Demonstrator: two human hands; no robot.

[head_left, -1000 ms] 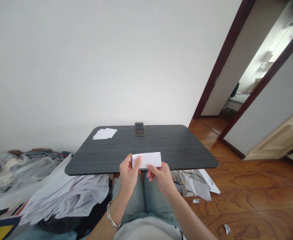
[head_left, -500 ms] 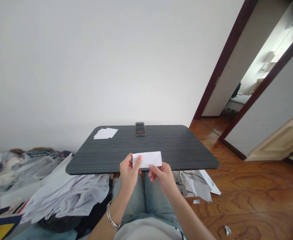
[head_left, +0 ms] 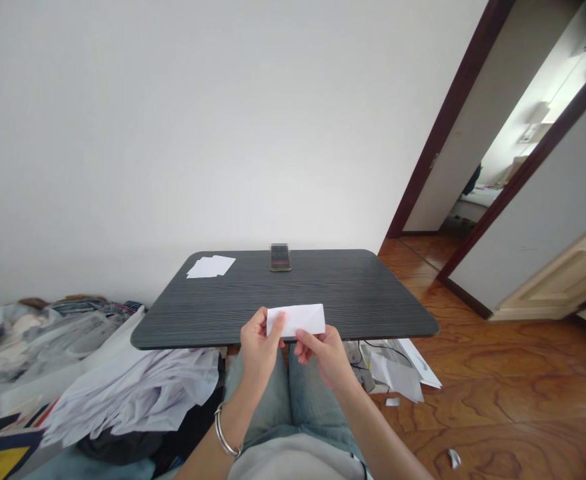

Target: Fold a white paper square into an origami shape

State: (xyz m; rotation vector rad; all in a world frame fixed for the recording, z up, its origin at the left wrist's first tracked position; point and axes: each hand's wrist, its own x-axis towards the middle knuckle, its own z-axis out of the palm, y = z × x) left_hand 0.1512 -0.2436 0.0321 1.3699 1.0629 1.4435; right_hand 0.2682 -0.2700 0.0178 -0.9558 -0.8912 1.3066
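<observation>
Head view: hands [head_left: 261, 339] in a pinch on white paper strip [head_left: 303, 316], loose sheets [head_left: 210, 267] on table [head_left: 333, 287]

We observe the left hand [head_left: 261, 341] and right hand [head_left: 329, 357] holding a white paper strip [head_left: 305, 316] at the near edge of the dark desk [head_left: 363, 293]. We record white sheets [head_left: 210, 267] far left and a phone [head_left: 280, 259] at its far edge.

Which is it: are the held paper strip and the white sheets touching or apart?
Apart. The head view shows bare dark tabletop between the held paper strip and the white sheets.
</observation>
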